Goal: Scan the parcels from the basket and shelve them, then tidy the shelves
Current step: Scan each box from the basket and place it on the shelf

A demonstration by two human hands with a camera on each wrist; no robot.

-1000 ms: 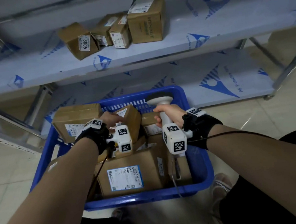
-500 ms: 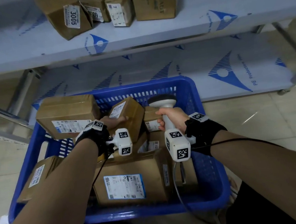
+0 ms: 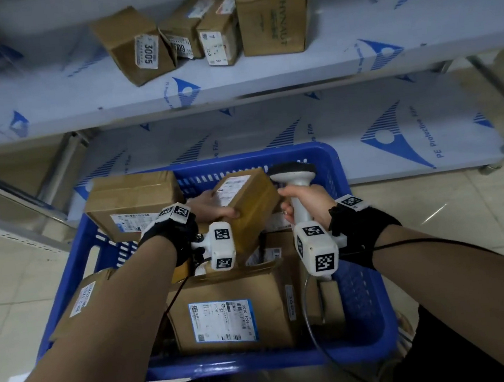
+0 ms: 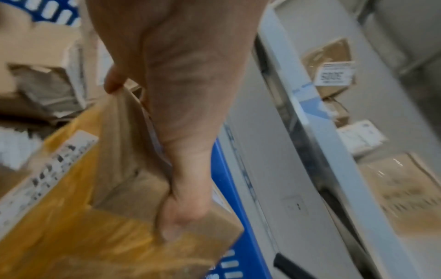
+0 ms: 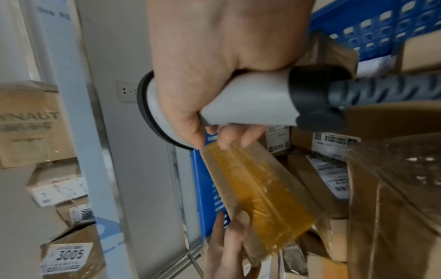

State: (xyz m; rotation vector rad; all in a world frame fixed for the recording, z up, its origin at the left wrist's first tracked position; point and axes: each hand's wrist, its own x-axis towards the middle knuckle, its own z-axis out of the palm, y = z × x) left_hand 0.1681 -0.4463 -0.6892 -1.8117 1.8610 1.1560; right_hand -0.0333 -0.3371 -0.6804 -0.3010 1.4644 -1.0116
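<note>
Up on the upper shelf [image 3: 263, 74] sit four cardboard parcels in a row, one labelled 3005 [image 3: 135, 44]. Several more fill the blue basket [image 3: 359, 273] on the floor; at least five are visible, some half hidden. The left hand [image 3: 212, 207] grips a small tape-wrapped parcel [image 3: 249, 203], thumb on its near face and fingers curled round the far edge, holding it tilted above the others, its white label facing up. The right hand [image 3: 306, 200] is wrapped tightly round the grey barcode scanner [image 3: 294, 174], just beside that parcel.
</note>
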